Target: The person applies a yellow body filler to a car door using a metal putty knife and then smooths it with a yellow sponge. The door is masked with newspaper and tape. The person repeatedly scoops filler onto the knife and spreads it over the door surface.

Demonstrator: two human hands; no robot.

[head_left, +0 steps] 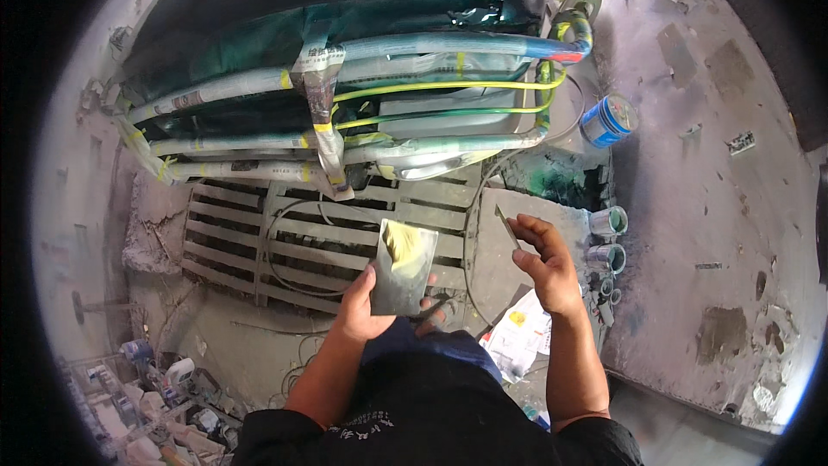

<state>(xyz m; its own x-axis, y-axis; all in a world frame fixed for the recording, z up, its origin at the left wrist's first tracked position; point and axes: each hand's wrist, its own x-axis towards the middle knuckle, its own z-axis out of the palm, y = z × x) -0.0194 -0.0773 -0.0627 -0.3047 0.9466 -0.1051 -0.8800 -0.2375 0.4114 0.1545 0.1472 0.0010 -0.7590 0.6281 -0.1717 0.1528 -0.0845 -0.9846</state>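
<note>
Fingers wrapped round a load on both sides! Head view: the left hand has a flat grey plate, thumb along its left edge and fingertips showing at the right edge. That plate sits in front of the near right part of the slatted grate, our landmark, and it carries a smear of pale yellow paste on its upper half, ridged and streaked. Over to the right hand, just right of the grate: thumb and fingers pinch a thin blade, seen nearly edge-on and tilted, its tip pointing up and leftward. Blade and plate are apart, with no contact between them.

Look beyond the grate, and there's a big curved rail frame, much of it wrapped in paper and tape, with a slim yellow-green rod running across it. Behind those rails, a dark green surface shines. Up and right of the grate stands a blue tin; straight to its right, small metal tins line up in a row. Below and right of the grate, a white printed sheet lies by the person's leg. And down to the grate's lower left, a crowded heap of bottles and containers, too jumbled to sort out.
</note>
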